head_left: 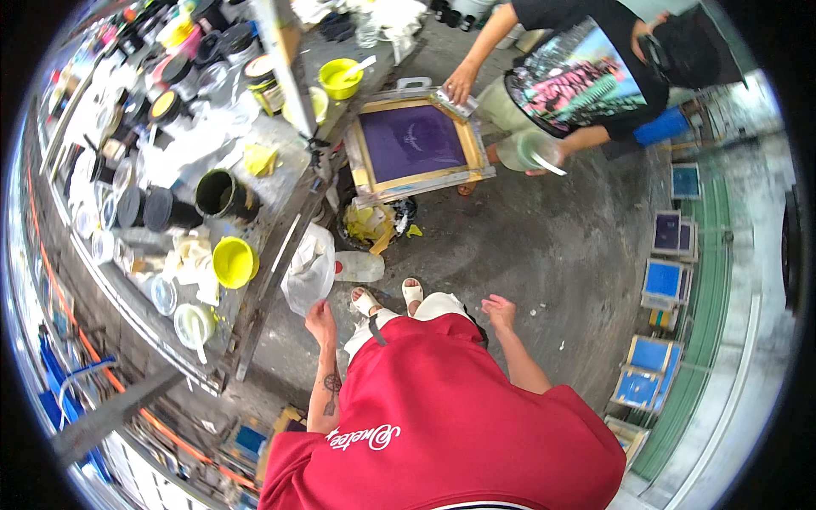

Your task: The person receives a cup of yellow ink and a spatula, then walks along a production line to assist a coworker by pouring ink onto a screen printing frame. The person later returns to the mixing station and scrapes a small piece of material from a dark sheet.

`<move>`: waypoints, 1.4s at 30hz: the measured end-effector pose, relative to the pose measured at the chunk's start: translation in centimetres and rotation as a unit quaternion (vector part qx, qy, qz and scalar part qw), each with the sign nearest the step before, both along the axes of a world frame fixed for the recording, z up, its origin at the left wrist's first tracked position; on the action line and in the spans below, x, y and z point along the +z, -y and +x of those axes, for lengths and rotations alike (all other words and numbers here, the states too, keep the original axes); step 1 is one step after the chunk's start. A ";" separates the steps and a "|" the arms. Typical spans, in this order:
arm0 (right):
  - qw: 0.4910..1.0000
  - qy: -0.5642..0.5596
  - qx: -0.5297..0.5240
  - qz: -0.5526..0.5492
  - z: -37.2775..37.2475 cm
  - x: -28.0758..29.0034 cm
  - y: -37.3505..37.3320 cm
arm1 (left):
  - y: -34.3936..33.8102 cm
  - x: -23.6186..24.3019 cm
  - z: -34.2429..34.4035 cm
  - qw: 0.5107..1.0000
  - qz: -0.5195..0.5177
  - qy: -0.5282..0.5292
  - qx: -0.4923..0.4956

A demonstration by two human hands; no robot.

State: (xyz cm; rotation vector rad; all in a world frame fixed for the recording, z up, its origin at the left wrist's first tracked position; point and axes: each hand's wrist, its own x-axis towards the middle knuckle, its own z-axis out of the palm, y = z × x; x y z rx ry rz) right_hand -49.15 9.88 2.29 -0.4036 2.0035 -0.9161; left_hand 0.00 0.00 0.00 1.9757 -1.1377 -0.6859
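My left hand hangs beside the work table with its fingers curled inward. Nothing shows in it; a translucent plastic bag is just beyond it, and I cannot tell whether they touch. On the other side of my body, my right hand is held over the floor, fingers loosely stretched and holding nothing. Ahead of me, a screen-printing frame with dark purple mesh leans by the table. A co-worker's hand holds a metallic tool on its rim; their other hand grips a translucent tub with a white stirrer.
Ink tubs and rags crowd the table on my left, including a yellow bowl near its edge. A waste bin and a white jug stand on the floor ahead. Blue-meshed frames lean along the right wall.
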 end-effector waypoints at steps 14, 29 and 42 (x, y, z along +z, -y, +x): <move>0.978 -0.156 0.046 0.133 4.4 2.4 -5.4 | -3.3 -3.0 5.9 0.977 0.083 -0.198 0.015; 0.991 -0.010 0.107 0.081 -0.7 -2.2 -1.6 | -4.6 -4.2 4.2 0.907 0.300 -0.296 0.000; 0.982 0.164 0.094 0.024 -6.6 -7.2 10.4 | -1.8 -1.8 -5.7 0.910 0.297 -0.279 0.076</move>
